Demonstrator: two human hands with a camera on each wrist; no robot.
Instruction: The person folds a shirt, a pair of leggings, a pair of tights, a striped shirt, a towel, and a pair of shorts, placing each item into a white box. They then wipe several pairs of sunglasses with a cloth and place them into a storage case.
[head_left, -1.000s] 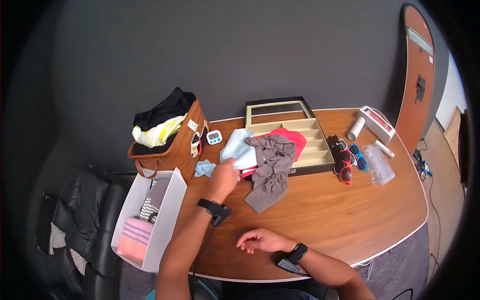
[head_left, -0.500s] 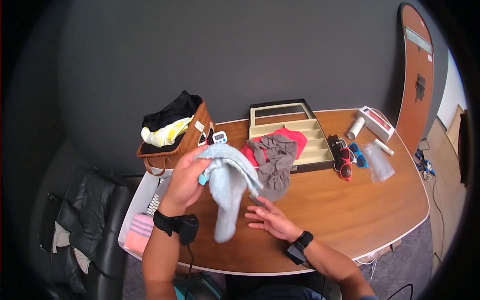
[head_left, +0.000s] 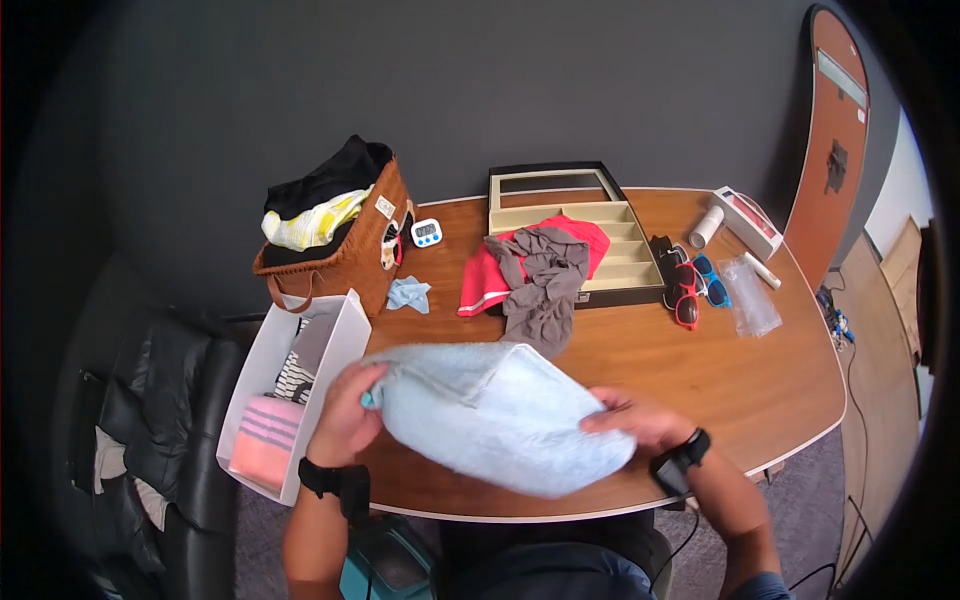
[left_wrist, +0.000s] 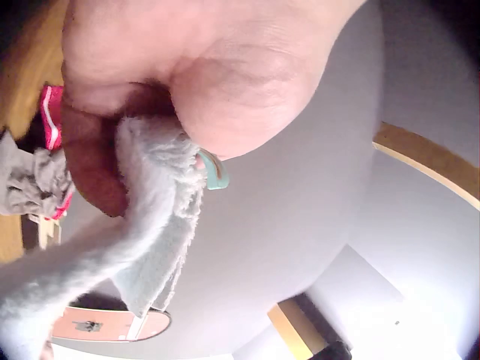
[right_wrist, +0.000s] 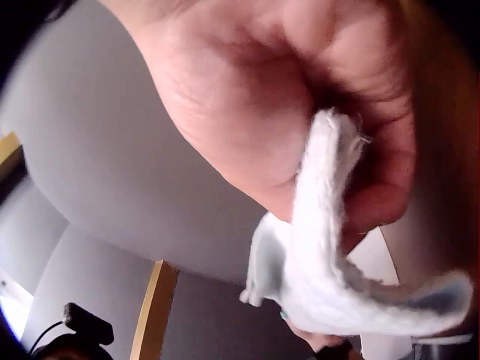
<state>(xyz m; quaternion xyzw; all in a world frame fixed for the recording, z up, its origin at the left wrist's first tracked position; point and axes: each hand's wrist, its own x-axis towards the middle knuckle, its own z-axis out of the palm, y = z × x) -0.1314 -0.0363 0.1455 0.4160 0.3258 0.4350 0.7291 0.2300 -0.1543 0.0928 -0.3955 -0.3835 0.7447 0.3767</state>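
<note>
A light blue fluffy towel (head_left: 500, 425) is spread between both hands, above the front of the table. My left hand (head_left: 348, 415) grips one end, where a small teal tag (left_wrist: 217, 172) sticks out by the hand in the left wrist view. With thumb and fingers, my right hand (head_left: 645, 420) pinches the opposite edge. Close up in the right wrist view, the towel (right_wrist: 322, 225) hangs folded from that hand. Beyond it, a grey-brown cloth (head_left: 545, 270) and a red cloth (head_left: 480, 283) with a white stripe lie over a compartmented case (head_left: 630, 270).
On the left stand a brown basket (head_left: 340, 275) of clothes and a white bin (head_left: 345, 345) with folded textiles. A timer (head_left: 426, 233) and a small blue cloth (head_left: 408, 294) lie nearby. Red sunglasses (head_left: 686, 297), blue sunglasses (head_left: 712, 282) and a clear plastic bag (head_left: 750, 300) are at the right.
The left hand lifted the light blue towel off the pile and brought it toward the body. The right hand, empty before, now pinches the other edge, and the towel is stretched out wide.
</note>
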